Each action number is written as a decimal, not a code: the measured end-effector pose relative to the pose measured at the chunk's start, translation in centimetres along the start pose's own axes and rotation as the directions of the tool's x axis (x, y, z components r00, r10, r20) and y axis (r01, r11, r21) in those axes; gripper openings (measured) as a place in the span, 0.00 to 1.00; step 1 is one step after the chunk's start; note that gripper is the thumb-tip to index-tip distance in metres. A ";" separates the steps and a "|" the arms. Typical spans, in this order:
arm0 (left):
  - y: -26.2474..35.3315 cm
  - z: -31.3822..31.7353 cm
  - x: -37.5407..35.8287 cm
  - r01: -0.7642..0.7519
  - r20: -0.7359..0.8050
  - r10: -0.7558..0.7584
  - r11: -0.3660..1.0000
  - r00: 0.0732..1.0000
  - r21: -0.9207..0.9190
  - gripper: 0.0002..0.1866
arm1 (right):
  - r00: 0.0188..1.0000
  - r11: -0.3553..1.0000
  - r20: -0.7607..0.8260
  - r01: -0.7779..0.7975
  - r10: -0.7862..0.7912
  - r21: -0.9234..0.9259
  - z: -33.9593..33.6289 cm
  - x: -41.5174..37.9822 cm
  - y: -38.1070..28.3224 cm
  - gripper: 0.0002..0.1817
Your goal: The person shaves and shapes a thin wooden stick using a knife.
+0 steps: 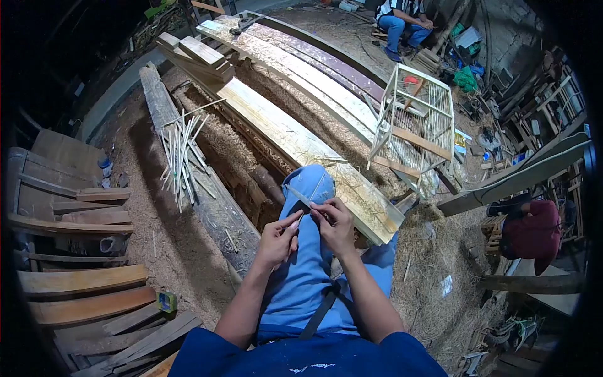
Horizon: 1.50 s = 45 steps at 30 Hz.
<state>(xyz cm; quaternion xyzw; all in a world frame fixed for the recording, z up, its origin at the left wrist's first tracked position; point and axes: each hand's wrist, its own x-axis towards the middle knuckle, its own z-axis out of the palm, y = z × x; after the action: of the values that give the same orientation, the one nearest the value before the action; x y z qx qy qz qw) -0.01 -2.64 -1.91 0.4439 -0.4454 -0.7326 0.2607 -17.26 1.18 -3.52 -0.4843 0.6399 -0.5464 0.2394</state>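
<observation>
My right hand [335, 225] is closed around what looks like a knife [298, 196]; its thin grey blade points up and left over my raised knee. Close beside it, my left hand [276, 244] is closed in a pinch, fingertips almost meeting the right ones. Whatever sits between the left fingers is too small and covered to make out. Both hands hang above the blue trouser leg [308, 251]. To the left, a loose bundle of thin pale sticks [183, 157] lies across a weathered plank [217, 217].
A long pale board [270, 122] runs diagonally past my knee, with short wood blocks [201, 51] at its far end. A slatted wooden cage [414, 122] stands at right. Shavings cover the ground. One person [405, 25] sits ahead; another [532, 232] is at right.
</observation>
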 end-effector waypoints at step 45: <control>0.2 -1.1 -7.6 0.100 -0.056 -0.097 0.994 0.994 0.049 0.21 | 0.991 0.997 -0.106 -0.078 0.080 0.021 1.1 0.4 1.5 0.09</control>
<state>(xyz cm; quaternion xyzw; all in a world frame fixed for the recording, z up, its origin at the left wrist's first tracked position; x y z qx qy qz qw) 4.49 2.72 1.23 0.4915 -0.4347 -0.7204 0.2246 -17.06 0.23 -5.20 -0.4268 0.6659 -0.5669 0.2302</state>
